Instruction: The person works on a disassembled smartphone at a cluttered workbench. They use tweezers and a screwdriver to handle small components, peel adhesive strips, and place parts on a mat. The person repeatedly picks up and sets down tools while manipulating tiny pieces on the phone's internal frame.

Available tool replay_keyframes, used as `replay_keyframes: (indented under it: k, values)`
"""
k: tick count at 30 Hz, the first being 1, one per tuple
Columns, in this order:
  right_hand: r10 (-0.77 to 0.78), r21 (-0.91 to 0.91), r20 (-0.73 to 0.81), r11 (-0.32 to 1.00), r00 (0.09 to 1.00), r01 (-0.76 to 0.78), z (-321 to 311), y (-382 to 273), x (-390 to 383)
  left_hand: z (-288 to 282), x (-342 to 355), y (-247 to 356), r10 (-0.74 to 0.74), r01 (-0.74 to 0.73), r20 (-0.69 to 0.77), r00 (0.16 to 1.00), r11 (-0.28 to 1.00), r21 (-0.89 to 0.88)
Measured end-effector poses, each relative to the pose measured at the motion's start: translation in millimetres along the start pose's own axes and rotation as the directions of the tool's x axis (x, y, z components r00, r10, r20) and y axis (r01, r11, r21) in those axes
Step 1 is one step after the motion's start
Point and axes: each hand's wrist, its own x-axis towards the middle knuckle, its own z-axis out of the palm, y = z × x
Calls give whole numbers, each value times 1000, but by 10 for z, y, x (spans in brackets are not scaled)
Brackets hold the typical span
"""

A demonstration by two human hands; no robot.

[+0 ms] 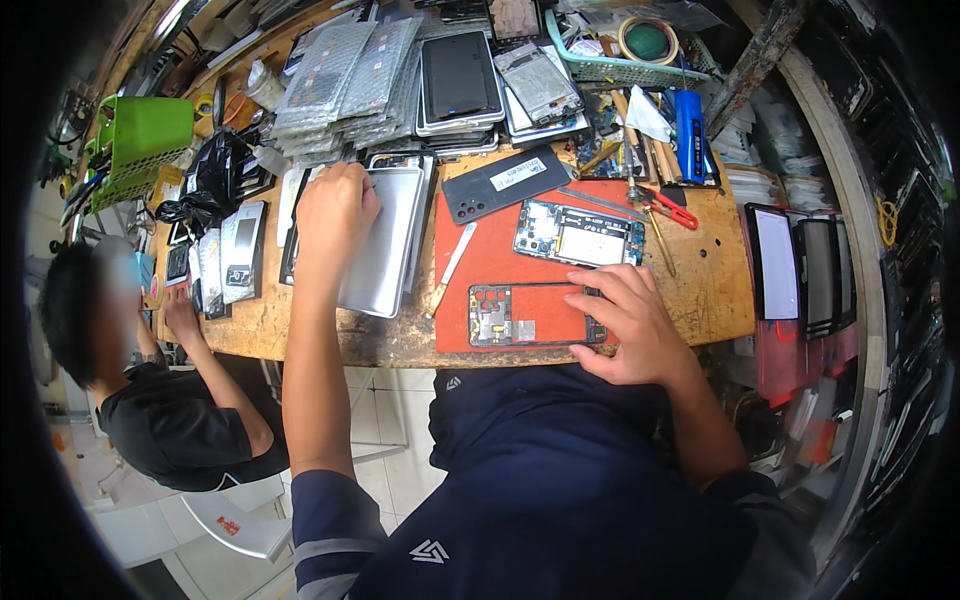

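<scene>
Phone frame (492, 322): flat on the red mat (453, 328), directly under the grip, its right end between fingers and thumb; thin black rim, grey metal plating and camera openings at the end left of the grip, red showing through the broad gap.
Right hand (635, 335): palm down, forearm angled in from the right, fingers arched and spread toward the far edge, thumb at the near edge; a fairly wide hold on the phone frame.
Opened phone (590, 242): just beyond the grip, board and battery bared; fine print on the battery, hard to make out.
Flat tool (456, 262): left of the grip, slim and pale, slanting away.
Dark back cover (475, 196): beyond the opened phone and to its left; 1 white sticker (516, 174) with dark writing.
Left hand (343, 205): well left of and beyond the grip, forearm reaching straight out, fingers curled down over stacked panels; cannot tell whether it holds anything.
Silver panel (385, 245): just right of the left hand, shallow, plain.
Bubble-wrapped stack (335, 85): farthest, beyond the left hand.
</scene>
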Motion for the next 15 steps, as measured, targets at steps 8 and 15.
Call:
replay_keyframes:
  k: [8, 15]
  values:
    - [-11, -24, -6, 1000, 1000, 11, 6, -17, -5, -198, -160, -11, -130, 122, 5, 991, 909, -398]
    - [-13, -43, -5, 999, 1000, 13, 19, -30, -4, -248, -387, 13, -204, 156, -9, 979, 778, -609]
